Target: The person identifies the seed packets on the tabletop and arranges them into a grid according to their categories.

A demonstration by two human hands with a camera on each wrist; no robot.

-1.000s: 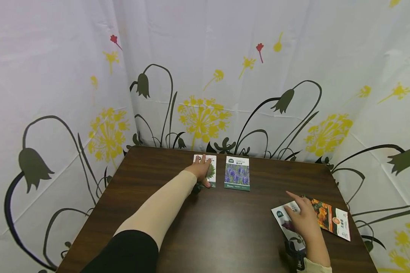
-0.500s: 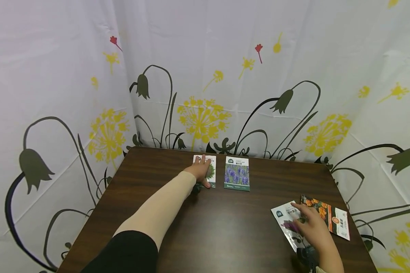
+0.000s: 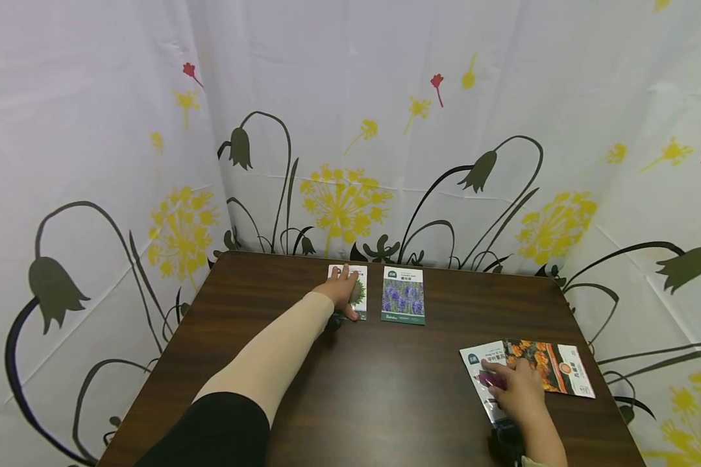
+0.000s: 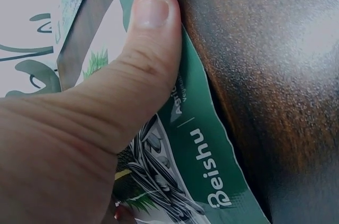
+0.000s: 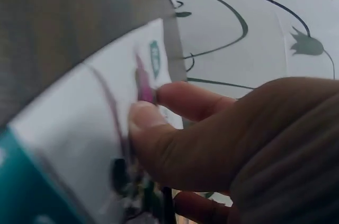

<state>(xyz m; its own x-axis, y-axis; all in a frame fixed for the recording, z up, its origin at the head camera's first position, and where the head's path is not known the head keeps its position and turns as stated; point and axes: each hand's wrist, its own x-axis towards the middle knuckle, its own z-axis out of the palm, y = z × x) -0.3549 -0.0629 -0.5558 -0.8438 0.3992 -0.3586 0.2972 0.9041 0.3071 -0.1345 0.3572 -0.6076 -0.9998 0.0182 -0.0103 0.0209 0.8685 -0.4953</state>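
Observation:
In the head view, my left hand lies with spread fingers on a white seed packet near the table's far edge. Its thumb rests straight on the green band beside the pictured striped seeds in the left wrist view. At the right, my right hand bends over a white packet with a purple flower. Thumb and index finger pinch at the flower picture in the blurred right wrist view. An orange-flower packet lies against this one, partly under my other fingers.
A lavender-picture packet lies flat just right of my left hand. The dark wooden table ends at a white flower-printed curtain behind it and at both sides.
My right hand has lowered onto the packets, its fingers bending in. The orange-flower packet has turned and shifted left, closer to the purple-flower one. My left hand stays put.

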